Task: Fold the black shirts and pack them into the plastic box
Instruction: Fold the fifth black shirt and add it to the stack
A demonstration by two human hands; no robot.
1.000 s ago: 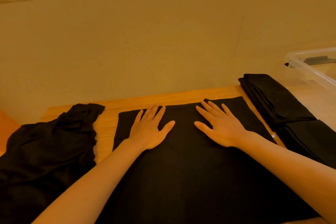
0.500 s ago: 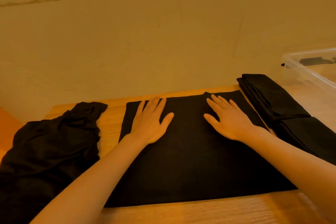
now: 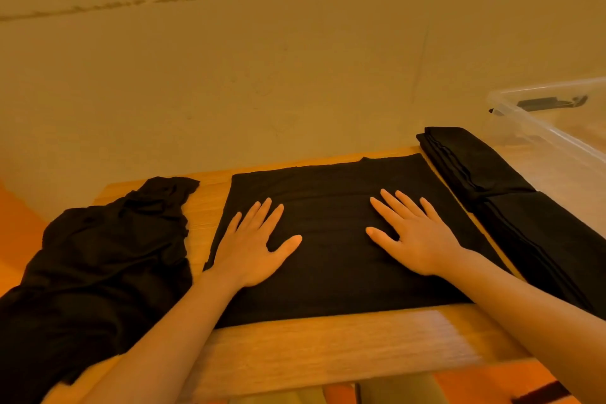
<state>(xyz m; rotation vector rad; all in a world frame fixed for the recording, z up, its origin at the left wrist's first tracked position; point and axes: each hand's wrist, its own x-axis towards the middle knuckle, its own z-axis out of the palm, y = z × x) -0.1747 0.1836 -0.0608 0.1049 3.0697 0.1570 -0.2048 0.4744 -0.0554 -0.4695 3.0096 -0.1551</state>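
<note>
Shirt (image 3: 331, 249) slid nearer, left hand (image 3: 252, 249), right hand (image 3: 416, 236) flat on it

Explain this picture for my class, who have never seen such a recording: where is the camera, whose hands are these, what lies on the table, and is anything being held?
There is no machine here. A person wears one wide-angle camera on the head, looking forward and down, so you see their own arms reaching into the picture.

The left hand and right hand lie flat with fingers spread on a partly folded black shirt in the middle of a wooden table. They press it; neither hand has a grip on anything.

To the left lies a crumpled pile of black cloth, not yet folded. To the right lie folded shirts, side by side. Beyond them, at the right edge, stands the clear plastic box. A plain wall rises behind the table.
</note>
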